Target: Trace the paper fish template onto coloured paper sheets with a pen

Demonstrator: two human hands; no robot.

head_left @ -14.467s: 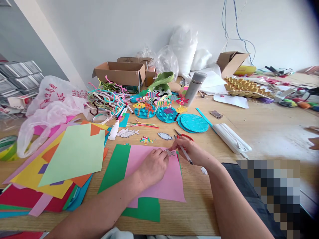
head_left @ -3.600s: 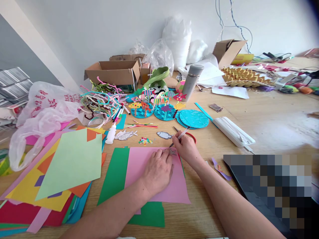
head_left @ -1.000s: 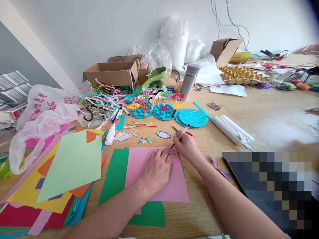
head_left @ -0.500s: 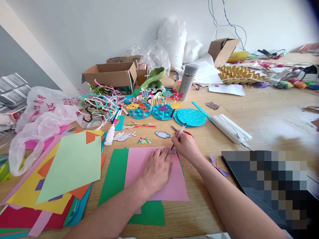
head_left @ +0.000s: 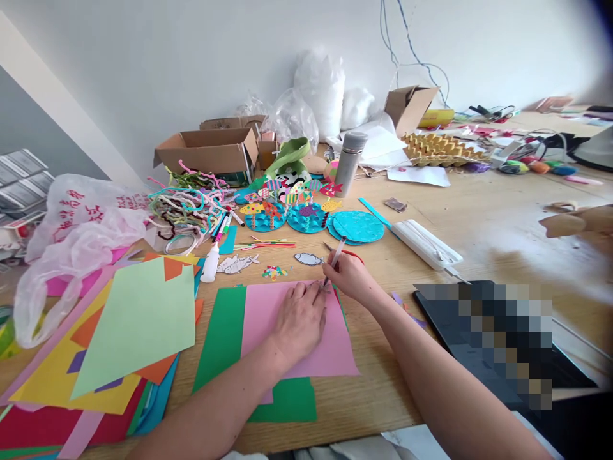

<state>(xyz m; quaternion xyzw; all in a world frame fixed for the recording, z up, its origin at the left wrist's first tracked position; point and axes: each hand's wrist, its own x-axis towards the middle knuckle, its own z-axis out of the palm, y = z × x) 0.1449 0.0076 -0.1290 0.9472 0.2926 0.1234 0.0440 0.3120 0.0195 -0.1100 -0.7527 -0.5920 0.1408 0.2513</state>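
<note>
My left hand (head_left: 301, 319) lies flat on a sheet of pink paper (head_left: 330, 358), its fingertips over a small grey cutout (head_left: 327, 287) near the top edge. In my right hand (head_left: 352, 278) is a pen (head_left: 338, 251), its tip down at that cutout, which is mostly covered by my fingers. Green paper (head_left: 215, 345) lies under the pink sheet. Scissors (head_left: 354, 255) with a red-orange handle lie just behind my right hand, partly hidden. A fish cutout (head_left: 308, 259) and more paper fish (head_left: 238, 264) lie beyond the paper.
Coloured paper (head_left: 138, 326) is piled at left, beside a white glue bottle (head_left: 209, 263). Farther back are blue discs (head_left: 359, 227), fish decorations (head_left: 306, 217), pipe cleaners (head_left: 189, 207) and a grey flask (head_left: 349, 163). At right are a white power strip (head_left: 426, 244), a dark tablet (head_left: 445, 338) and another person's hand (head_left: 575, 222).
The view has shifted slightly, and another person's hand has come in at the right edge. My hands keep nearly the same places on the pink paper, the pen still at the cutout.
</note>
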